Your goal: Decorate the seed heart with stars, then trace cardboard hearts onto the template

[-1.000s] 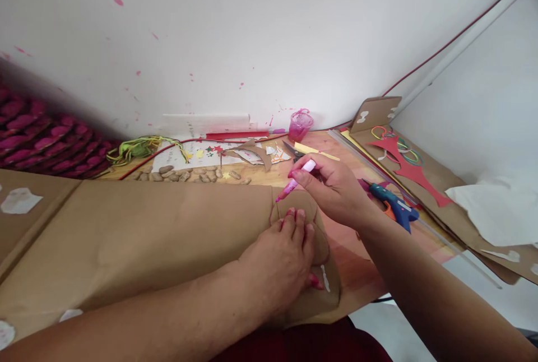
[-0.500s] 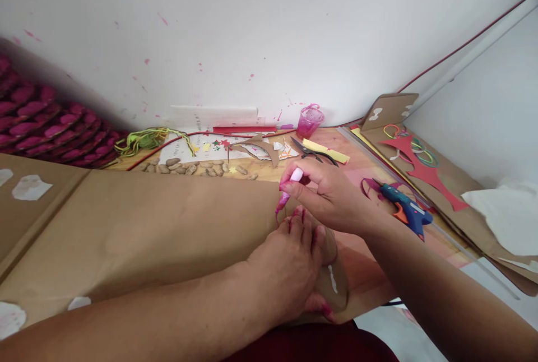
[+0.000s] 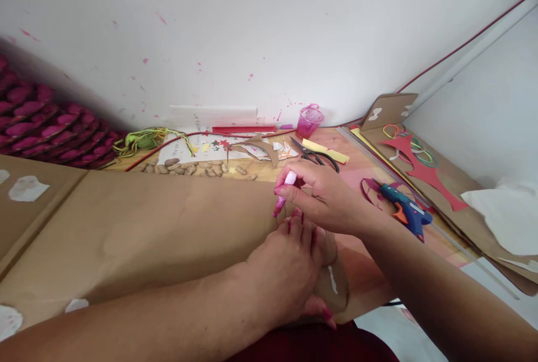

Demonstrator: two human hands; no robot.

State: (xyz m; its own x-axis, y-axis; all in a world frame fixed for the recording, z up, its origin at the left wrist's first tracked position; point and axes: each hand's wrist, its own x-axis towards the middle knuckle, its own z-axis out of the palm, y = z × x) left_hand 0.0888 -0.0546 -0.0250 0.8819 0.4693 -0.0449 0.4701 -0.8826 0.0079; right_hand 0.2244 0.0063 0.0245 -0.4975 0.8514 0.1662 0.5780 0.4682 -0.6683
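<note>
My right hand (image 3: 319, 194) pinches a white-and-pink marker (image 3: 282, 196), tilted with its tip down at the brown cardboard sheet (image 3: 180, 222). Thin dark curved lines show on the cardboard by the tip. My left hand (image 3: 290, 261) lies just below, pressing down a smaller rounded cardboard piece (image 3: 336, 289) that bears a torn white patch. Its fingers are close together on top and the thumb is spread toward me at the near edge. Much of that piece is hidden beneath the hand. Pink stains mark the fingertips of both hands.
Peanuts (image 3: 185, 168), yarn (image 3: 147, 142), black scissors (image 3: 315, 154) and a pink-stained cup (image 3: 310, 121) line the wall side. A blue glue gun (image 3: 406, 210) lies right, before red paper cut-outs (image 3: 435, 180). A big pink scaly object (image 3: 54, 118) stands left.
My right hand and the marker have shifted slightly left. The left hand stays almost still on the cardboard, and the view has tilted a touch.
</note>
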